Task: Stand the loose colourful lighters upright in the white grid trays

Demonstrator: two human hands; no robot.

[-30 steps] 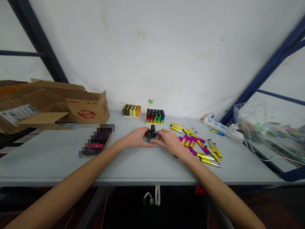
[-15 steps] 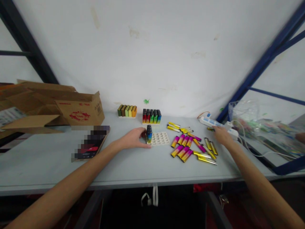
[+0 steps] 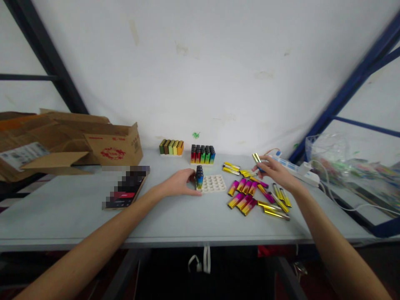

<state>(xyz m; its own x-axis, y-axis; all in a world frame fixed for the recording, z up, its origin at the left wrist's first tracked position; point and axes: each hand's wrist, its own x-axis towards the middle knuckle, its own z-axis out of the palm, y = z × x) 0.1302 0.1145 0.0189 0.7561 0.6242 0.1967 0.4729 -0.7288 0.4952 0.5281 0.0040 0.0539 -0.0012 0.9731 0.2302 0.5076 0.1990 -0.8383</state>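
Note:
My left hand (image 3: 179,182) curves around the left end of a white tray (image 3: 215,183) with rows of round holes. Its thumb lies along the front corner. A row of blue lighters with black tops (image 3: 199,178) stands upright in the tray's left column, against the fingers. My right hand (image 3: 275,171) is raised over the right of the table and pinches a gold lighter (image 3: 256,159), tilted with its shiny end up. Below it lie several loose purple-and-gold lighters (image 3: 245,201) and several plain gold-and-silver ones (image 3: 276,213).
Two filled trays stand by the wall: one of green-to-orange lighters (image 3: 171,147), one of red-to-blue lighters (image 3: 203,154). A power strip (image 3: 293,168) with white cables and a plastic bag (image 3: 328,148) are at right. Left are an open cardboard box (image 3: 114,146) and a partly blurred phone-like device (image 3: 126,196).
My right hand has moved left and up from beside the power strip, lifting the gold lighter. My left hand stays at the tray. The whole view has shifted slightly.

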